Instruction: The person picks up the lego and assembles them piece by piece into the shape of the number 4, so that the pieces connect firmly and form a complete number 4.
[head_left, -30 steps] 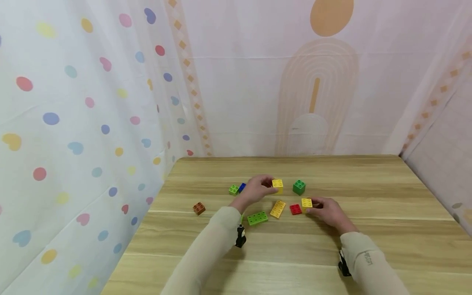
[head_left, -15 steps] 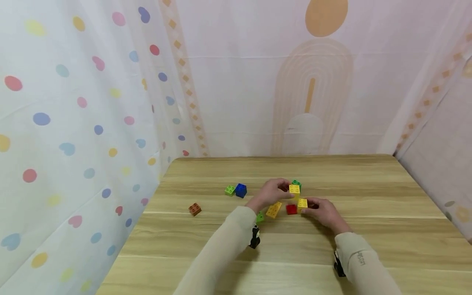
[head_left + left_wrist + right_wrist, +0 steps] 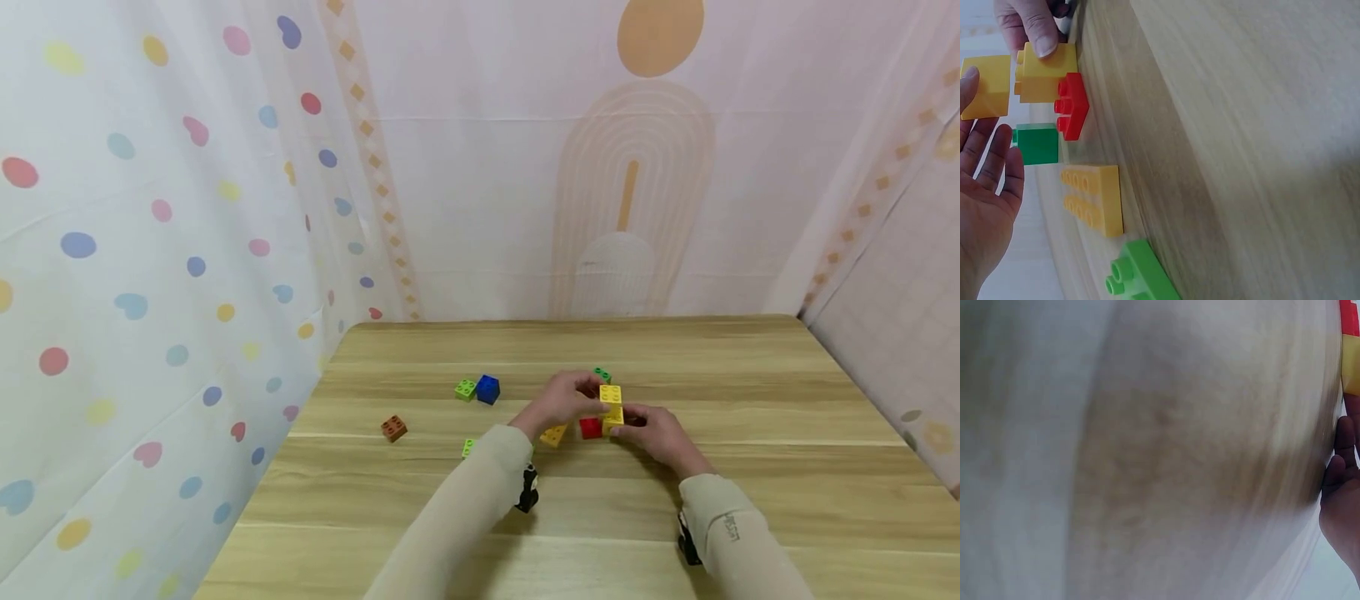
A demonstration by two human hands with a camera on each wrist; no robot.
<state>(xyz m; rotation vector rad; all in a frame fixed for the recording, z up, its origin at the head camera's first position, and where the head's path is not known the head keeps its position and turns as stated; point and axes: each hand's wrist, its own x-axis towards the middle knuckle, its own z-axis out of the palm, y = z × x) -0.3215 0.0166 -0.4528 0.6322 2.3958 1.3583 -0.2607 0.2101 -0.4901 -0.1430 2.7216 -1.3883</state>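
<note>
In the head view my left hand [image 3: 566, 398] holds a yellow toy building brick [image 3: 611, 393] just above a second yellow brick [image 3: 613, 425]. My right hand [image 3: 662, 435] grips that second brick at table level. From the left wrist, a narrow gap shows between the held brick [image 3: 992, 87] and the lower one [image 3: 1050, 74], whose studs point toward it. A red brick [image 3: 590, 428] sits against the lower yellow brick's left side. In the right wrist view only part of the right hand [image 3: 1342, 509] and a yellow brick [image 3: 1352, 365] appear at the edge.
Behind the left hand is a dark green brick [image 3: 602, 375]. Near it lie an orange-yellow brick [image 3: 553, 436] and a light green long brick [image 3: 1141, 275], partly hidden by the sleeve. Farther left are blue [image 3: 488, 389], small light green [image 3: 465, 389] and brown [image 3: 393, 428] bricks.
My left hand has carried its yellow brick right and slightly down, over the other yellow brick. The right hand keeps its grip in nearly the same place. The blue brick has come into full view.
</note>
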